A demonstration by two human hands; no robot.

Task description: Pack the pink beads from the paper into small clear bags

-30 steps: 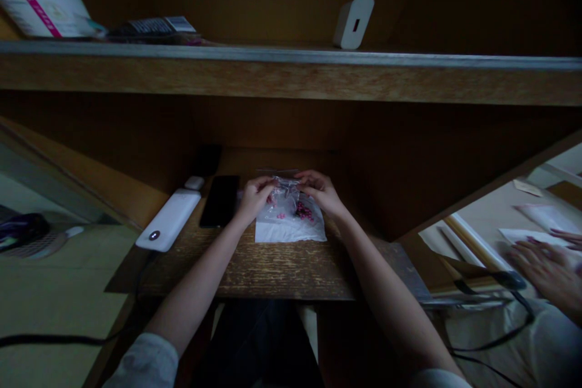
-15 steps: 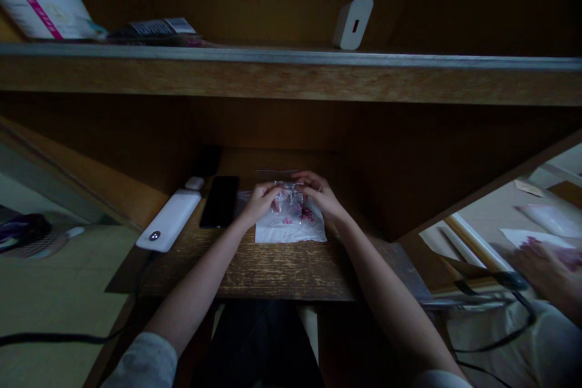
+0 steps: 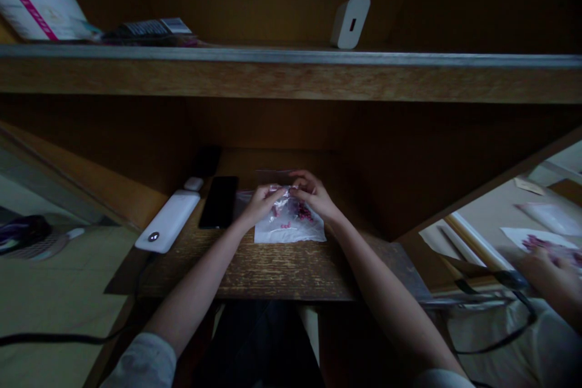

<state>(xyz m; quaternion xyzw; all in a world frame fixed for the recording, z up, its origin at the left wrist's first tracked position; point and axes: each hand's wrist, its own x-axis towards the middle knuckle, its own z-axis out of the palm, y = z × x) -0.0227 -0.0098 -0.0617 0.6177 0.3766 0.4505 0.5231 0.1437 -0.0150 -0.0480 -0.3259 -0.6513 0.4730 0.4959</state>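
Observation:
A clear plastic bag [image 3: 285, 199] is pinched between my two hands above a white paper sheet [image 3: 273, 235] on the wooden desk. My left hand [image 3: 262, 203] closes thumb and fingers on the bag's left side. On its other side, my right hand [image 3: 316, 195] grips the bag with thumb and forefinger, the other fingers bent. Small dark red pieces [image 3: 304, 212] lie in a cluster by my right hand; whether they are inside the bag or on the paper I cannot tell. A few pinkish pieces [image 3: 285, 225] rest nearer the paper's front edge.
Left of the paper are a black phone [image 3: 219, 201] and a white power bank [image 3: 168, 219] with a cable. The shelf edge [image 3: 291, 77] crosses above, with a white charger [image 3: 350, 23] standing on it. At right, another person's hand [image 3: 545, 267] touches red pieces on paper.
My hands keep hold of the bag, which has shifted and crumpled slightly between them. The few pinkish pieces sit slightly nearer the front. The other person's hand at right has moved.

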